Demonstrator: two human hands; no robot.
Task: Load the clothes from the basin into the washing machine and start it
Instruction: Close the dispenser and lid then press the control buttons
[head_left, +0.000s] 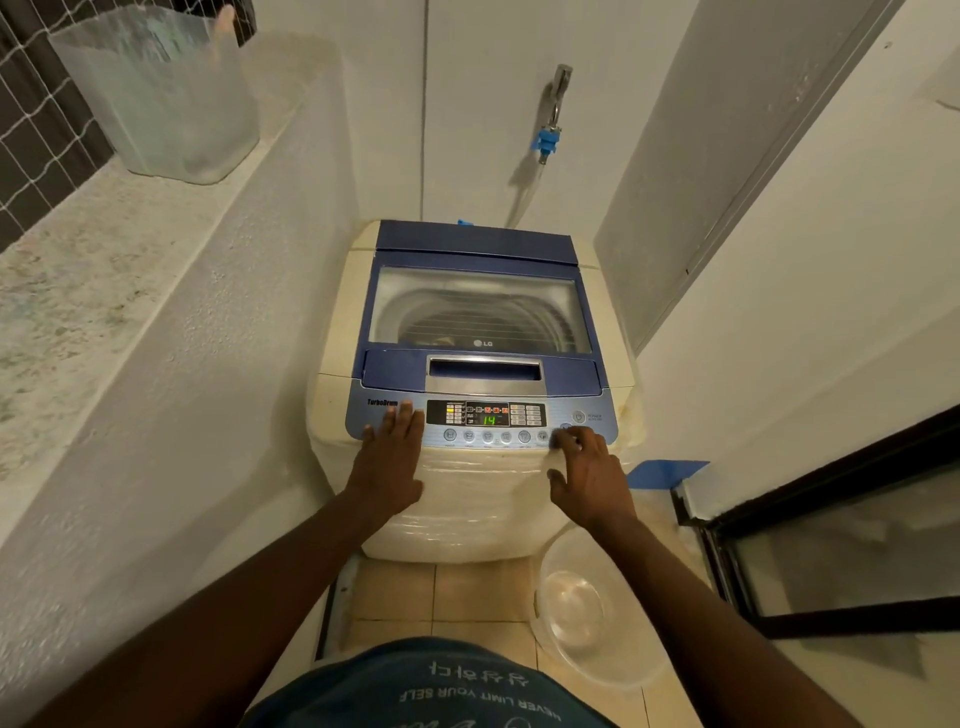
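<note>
The left hand (388, 457) lies flat on the left end of the control panel (483, 422) of the washing machine (470, 499), fingers straight and spread, palm down on the smooth blue plastic; its grip is fully open and holds nothing. The right hand (589, 475) is at the right end of the same panel, fingers loosely curled, with the fingertips (563, 440) on or just above a round button; this grip also holds nothing, and I cannot tell if the button is really pressed.

Between the two hands, the panel carries a row of small round buttons and a dark rectangular display (487, 414) with green digits "14". Just beyond the hands, the blue lid (475, 249) is closed. It has a clear rectangular window (480, 312), and through it the ribbed metal drum shows, with something dark low inside, too unclear to name. The body of the machine is cream plastic with rounded corners.

Below the right hand, on the beige floor tiles (467, 592), stands the basin (587, 613), round, of transparent plastic, with no clothes in it. Far beyond the right hand, a metal tap (555, 98) with a blue connector is on the white wall. To the far left of the left hand, a frosted plastic container (161, 93) stands on a speckled stone ledge (78, 291).
</note>
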